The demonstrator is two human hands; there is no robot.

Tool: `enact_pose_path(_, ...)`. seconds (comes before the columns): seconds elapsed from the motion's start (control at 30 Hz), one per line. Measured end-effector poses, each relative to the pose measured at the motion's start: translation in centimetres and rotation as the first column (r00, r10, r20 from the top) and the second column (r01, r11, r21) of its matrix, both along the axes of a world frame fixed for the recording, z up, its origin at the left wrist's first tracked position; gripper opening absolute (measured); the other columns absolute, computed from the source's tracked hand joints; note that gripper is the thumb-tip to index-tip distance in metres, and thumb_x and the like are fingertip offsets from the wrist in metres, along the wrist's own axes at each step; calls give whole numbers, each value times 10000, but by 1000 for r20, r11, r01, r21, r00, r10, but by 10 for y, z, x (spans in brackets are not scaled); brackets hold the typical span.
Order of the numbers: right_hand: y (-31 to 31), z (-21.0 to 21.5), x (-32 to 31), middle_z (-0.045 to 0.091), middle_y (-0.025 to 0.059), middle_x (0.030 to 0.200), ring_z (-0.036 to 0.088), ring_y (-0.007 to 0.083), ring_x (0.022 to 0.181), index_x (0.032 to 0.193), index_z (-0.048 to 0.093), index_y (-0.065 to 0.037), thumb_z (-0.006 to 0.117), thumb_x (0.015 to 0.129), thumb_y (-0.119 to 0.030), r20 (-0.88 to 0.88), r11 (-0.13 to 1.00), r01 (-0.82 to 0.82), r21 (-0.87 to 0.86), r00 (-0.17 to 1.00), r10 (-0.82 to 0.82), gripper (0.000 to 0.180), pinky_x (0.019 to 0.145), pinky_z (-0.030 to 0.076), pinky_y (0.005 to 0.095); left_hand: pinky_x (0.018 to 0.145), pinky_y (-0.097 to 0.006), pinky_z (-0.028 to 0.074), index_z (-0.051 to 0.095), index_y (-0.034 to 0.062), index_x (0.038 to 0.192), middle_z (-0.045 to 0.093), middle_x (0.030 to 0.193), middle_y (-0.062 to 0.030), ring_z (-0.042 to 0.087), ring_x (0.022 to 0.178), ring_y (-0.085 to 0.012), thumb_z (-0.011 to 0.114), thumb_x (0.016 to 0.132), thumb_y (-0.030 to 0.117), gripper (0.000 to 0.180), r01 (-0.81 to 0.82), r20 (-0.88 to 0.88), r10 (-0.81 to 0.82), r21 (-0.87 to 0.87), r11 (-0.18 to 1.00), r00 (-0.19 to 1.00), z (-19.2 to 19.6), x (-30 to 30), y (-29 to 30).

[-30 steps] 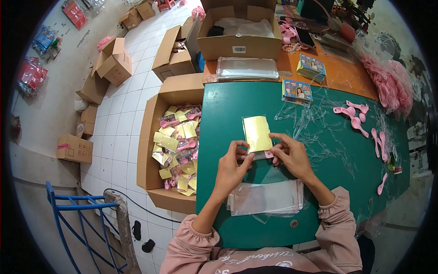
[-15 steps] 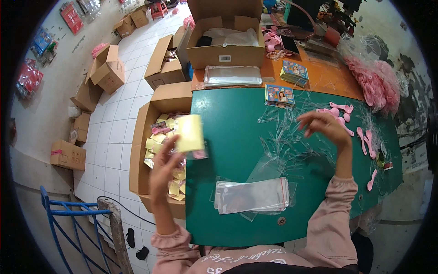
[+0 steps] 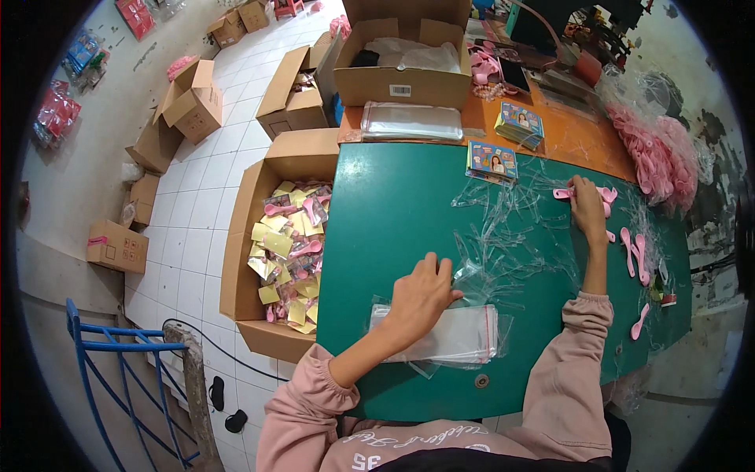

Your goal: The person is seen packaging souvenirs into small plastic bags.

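The table [image 3: 377, 228] spans the work area; the sleeves [image 3: 562, 377] overlap its near edge. The carton [image 3: 240, 244] stands beside its left edge, filled with packets [image 3: 277, 244]; the lower layers are hidden. The box [image 3: 436, 86] at the far end is cut off at the top of the view. The bags [image 3: 464, 334] lie flat near the person, partly covered by the left arm. Left hand [image 3: 425, 291]: palm down, fingers partly curled, at the far edge of the bags. Whether it pinches the clear film [image 3: 472, 273] by its fingertips cannot be told. Right hand [image 3: 586, 206]: fingers bent down over the spoons [image 3: 608, 195] at the far right of the table. The hand hides part of this heap; whether its fingers have closed on a spoon cannot be determined. Loose spoons [image 3: 641, 263] lie nearer, in plain view.
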State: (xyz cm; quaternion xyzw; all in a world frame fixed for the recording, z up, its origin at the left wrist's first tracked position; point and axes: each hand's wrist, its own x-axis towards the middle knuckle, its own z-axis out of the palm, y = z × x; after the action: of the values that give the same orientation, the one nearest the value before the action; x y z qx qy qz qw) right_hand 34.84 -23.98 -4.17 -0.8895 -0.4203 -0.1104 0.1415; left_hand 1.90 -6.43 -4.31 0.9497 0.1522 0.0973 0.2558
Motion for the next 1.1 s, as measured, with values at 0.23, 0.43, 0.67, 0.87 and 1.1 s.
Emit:
enact_pose_path(0.23,5,73,-38,561,140,874,553,261,826,957,536,-15,506,813,-101,119,969,60,241,989,-91,170,715,434,356,643,-256,479,448,40,871,610,830,-90,611,762,-156,608,818,99,178,128,123,-60,-679,723,991,-2,-8,26)
enact_pose_path(0.43,42,105,-114,588,77,844,556,120,753,964,556,-3,535,799,-67,-370,874,-153,462,862,347,178,692,439,255,713,-241,468,409,6,1060,640,824,-101,603,785,-121,615,816,59,323,69,109,71,-904,422,991,1,-6,37)
enact_pose_path(0.67,62,113,-148,612,68,822,562,128,753,912,602,0,570,739,23,-386,819,-407,406,736,557,178,694,446,251,742,-250,475,458,-12,1156,646,837,-99,605,783,-121,639,796,56,409,60,90,85,-949,309,992,4,-9,42)
enact_pose_path(0.87,64,106,-151,618,86,828,576,147,740,924,598,8,571,749,26,-417,781,-402,477,679,604,178,686,453,261,756,-248,473,476,-6,1166,646,853,-88,600,812,-112,631,802,62,402,124,139,55,-968,217,989,7,-9,42)
enact_pose_path(1.1,73,104,-165,620,95,830,598,158,733,924,597,10,582,766,14,-462,790,-470,395,641,613,159,671,467,267,787,-238,457,474,16,1207,632,933,-72,587,845,-106,622,817,93,424,161,183,89,-965,209,979,13,-9,40)
